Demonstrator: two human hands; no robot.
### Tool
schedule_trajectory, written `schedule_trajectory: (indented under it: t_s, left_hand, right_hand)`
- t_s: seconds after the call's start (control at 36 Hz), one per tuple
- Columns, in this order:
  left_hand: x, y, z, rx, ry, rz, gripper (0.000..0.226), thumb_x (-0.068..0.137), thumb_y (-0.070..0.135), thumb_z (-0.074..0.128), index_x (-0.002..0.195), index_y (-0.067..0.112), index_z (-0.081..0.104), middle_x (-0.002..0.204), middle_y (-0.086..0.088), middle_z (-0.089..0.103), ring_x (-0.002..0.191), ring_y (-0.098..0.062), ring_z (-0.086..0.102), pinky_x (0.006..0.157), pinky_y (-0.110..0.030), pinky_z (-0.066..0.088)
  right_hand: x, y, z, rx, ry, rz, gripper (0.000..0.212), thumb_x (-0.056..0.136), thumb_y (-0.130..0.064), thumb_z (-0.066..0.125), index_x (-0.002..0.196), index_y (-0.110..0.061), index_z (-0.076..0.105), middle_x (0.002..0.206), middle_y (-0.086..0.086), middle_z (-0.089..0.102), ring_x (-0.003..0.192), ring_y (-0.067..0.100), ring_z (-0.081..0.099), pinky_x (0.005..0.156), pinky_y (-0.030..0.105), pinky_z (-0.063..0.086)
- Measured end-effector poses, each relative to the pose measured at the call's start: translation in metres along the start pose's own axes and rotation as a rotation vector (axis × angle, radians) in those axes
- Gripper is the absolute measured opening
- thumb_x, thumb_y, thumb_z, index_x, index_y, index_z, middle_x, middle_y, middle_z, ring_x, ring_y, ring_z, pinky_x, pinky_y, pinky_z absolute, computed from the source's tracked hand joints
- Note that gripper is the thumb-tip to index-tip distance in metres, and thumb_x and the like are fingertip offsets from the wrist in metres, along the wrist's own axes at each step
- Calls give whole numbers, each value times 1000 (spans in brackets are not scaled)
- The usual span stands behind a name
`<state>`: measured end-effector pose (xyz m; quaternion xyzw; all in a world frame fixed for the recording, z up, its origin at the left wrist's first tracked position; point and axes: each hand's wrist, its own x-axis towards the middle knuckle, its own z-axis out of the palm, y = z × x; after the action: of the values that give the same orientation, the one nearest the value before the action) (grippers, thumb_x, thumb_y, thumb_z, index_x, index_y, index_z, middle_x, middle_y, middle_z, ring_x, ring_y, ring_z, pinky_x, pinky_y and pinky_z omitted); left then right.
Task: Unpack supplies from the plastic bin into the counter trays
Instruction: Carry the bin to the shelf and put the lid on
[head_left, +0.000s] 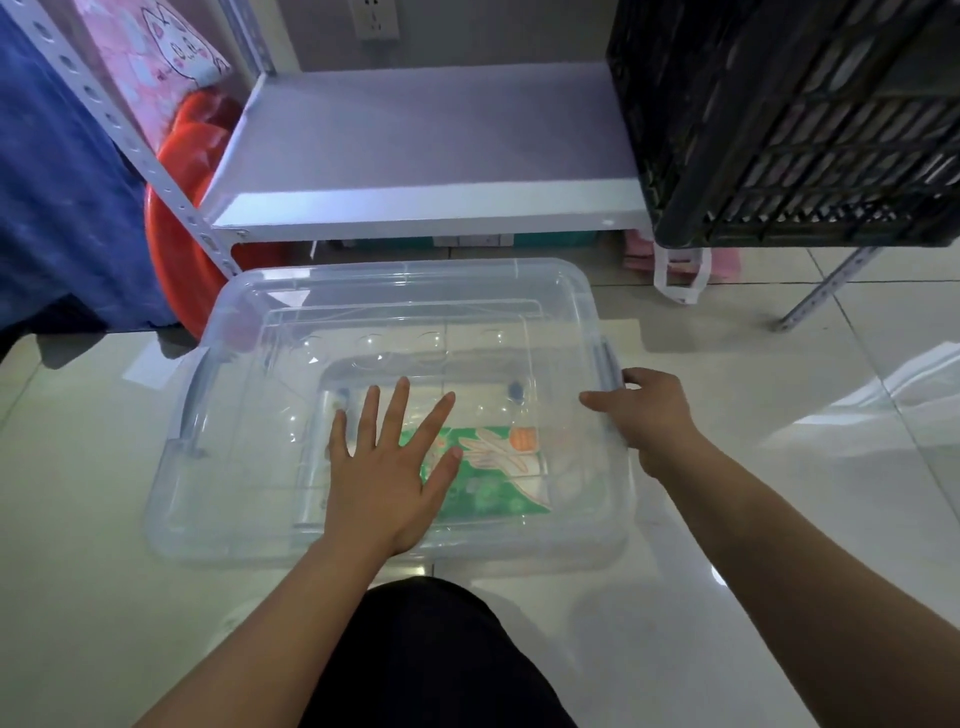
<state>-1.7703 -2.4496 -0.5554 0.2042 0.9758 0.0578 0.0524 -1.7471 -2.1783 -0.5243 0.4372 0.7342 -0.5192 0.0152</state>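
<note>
A clear plastic bin (249, 332) sits on the tiled floor in front of me, with its transparent lid on. Through the lid I see a green packet (498, 483) with an orange and white picture, lying at the bottom. My left hand (387, 467) rests flat on the lid, fingers spread. At the bin's right edge, my right hand (647, 415) curls around the grey latch (608, 364), thumb on the lid. A second grey latch (195, 400) shows on the left side.
A white metal shelf (426, 156) stands just behind the bin, with a black lattice crate (789, 119) on its right end. An orange tub (182, 208) and blue cloth (57, 182) are at the left. My dark-clothed knee (431, 649) is below the bin.
</note>
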Motion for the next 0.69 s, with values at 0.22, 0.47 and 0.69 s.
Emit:
schedule_trajectory:
  t_s: [0.22,0.47,0.69]
  left_hand:
    - [-2,-6,-16,-185,-39,20,59,93,66,24,150,52,21,166,9,6,152,-16,-5,120,-47,-9]
    - [-54,-81,-37,-510,414,-775,61,90,29,62,147,31,41,156,-5,37,145,-27,29,118,-53,18]
    - [-85,-108,-35,-1796,444,-1110,66,84,0,64,132,42,46,125,-4,56,104,-34,59,78,-55,56]
  right_hand:
    - [-21,-5,2,-152,81,-115,48,75,-30,76,122,-23,66,94,1,71,77,23,65,67,31,50]
    - [-91,65,-2,258,-45,49,55,79,-16,70,131,-25,57,129,4,63,105,30,64,93,54,54]
    - [-105,70,14,761,-171,290,43,81,2,55,119,-17,61,116,17,64,100,41,64,88,62,52]
